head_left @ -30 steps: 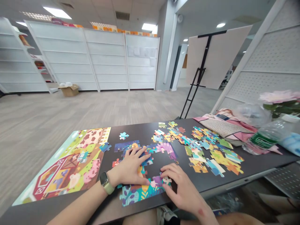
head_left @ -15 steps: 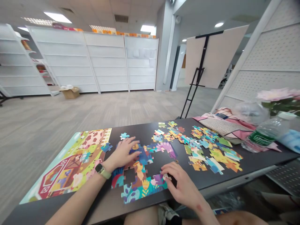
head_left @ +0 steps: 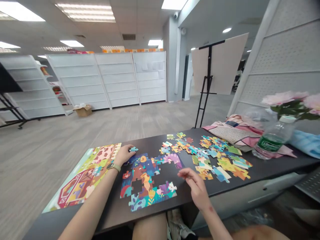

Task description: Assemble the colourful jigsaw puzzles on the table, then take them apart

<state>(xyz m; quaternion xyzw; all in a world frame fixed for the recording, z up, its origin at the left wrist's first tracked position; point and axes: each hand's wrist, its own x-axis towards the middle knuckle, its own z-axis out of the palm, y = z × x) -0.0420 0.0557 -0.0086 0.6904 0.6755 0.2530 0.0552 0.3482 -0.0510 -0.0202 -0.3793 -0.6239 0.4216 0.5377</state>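
Note:
My left hand reaches over the far side of the puzzle, its fingers closed on a small light-blue puzzle piece. Below it lies a partly joined dark-blue puzzle with a bear, purple shapes and plants, with gaps in the middle and at the left. My right hand hovers off the puzzle's right edge, fingers loosely curled and thumb a little apart, with nothing visible in them. A piece with a white figure sits at the puzzle's lower right corner. Loose puzzle pieces lie scattered on the right.
A farm picture sheet lies on the dark table at left. At right stand a water bottle and pink flowers, beside a pink patterned cloth. Beyond are an easel, a cardboard box and white shelves.
My left hand has moved away from the puzzle's middle and taken hold of the light-blue piece. My right hand has let go of the white-figured piece and drawn back. The view has tilted up.

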